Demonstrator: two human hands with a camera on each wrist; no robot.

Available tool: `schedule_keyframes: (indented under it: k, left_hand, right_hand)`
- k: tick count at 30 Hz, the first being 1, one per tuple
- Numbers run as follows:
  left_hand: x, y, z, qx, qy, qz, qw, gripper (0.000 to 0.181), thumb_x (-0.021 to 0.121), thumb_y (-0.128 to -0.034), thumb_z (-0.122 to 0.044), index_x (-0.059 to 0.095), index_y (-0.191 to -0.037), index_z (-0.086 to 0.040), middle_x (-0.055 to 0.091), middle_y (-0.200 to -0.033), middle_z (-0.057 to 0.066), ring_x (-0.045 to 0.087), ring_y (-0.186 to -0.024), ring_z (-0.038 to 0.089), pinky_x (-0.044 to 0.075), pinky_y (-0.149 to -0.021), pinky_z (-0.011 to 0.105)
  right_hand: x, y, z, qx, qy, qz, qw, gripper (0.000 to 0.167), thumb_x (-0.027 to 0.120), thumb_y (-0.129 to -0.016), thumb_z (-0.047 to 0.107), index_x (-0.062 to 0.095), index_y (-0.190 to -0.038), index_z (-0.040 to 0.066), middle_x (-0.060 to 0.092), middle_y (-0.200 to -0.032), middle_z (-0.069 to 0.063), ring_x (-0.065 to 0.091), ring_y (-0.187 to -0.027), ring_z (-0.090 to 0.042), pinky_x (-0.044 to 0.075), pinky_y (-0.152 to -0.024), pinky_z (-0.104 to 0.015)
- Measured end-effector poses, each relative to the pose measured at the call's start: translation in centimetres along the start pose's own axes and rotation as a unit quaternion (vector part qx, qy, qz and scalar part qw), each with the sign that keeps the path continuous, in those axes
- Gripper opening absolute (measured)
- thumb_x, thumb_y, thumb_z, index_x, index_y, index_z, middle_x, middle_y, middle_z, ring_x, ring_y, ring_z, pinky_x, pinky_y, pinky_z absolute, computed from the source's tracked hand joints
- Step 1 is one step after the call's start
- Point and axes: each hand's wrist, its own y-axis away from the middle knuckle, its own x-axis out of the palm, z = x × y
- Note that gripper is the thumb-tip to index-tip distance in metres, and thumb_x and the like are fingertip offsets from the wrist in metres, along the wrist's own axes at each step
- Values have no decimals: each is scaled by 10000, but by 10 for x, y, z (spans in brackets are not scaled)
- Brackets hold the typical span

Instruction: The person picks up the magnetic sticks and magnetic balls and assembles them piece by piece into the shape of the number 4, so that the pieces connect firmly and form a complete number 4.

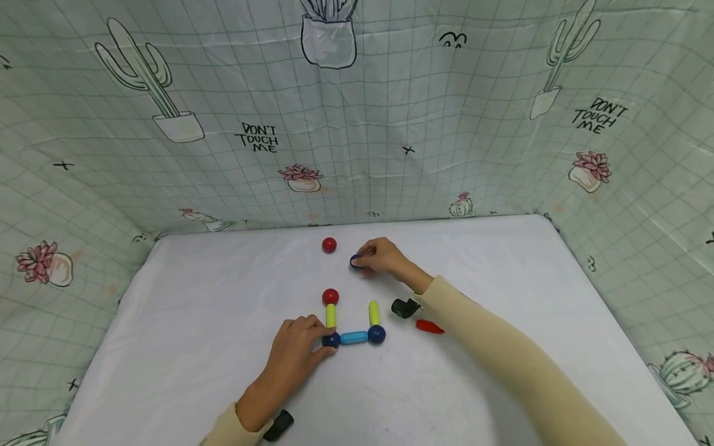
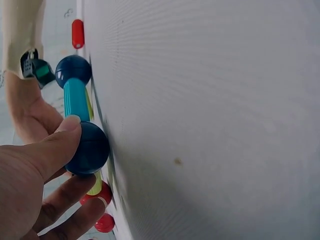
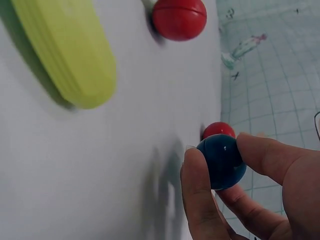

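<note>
My left hand pinches a dark blue ball between thumb and fingers. A light blue rod joins it to another dark blue ball. From the held ball a yellow-green rod extends away to a red ball; a second yellow-green rod extends from the other blue ball, its far end bare. Farther back, my right hand pinches a separate dark blue ball with thumb and fingertips. In the right wrist view this ball is held above the white surface.
A loose red ball lies near the back edge of the white table. One red rod is beside my right sleeve. Black straps with devices are on both wrists. Behind the table hangs a patterned cloth.
</note>
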Motion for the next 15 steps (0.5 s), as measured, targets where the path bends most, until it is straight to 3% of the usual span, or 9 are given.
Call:
schedule_keyframes:
  k: [15]
  left_hand:
    - [-2,0,-2,68,-198,-8,9998,390,959,-772,-288,844,-1124,-163,670,-892,-62,616,-874,144,519,-908,391]
  right_hand:
    - [-4,33,-20,51,-220,240,9995,299,760,-984,161,707,-1215,-21,699,-941,-92,696,-717,-123,526,-690,-238]
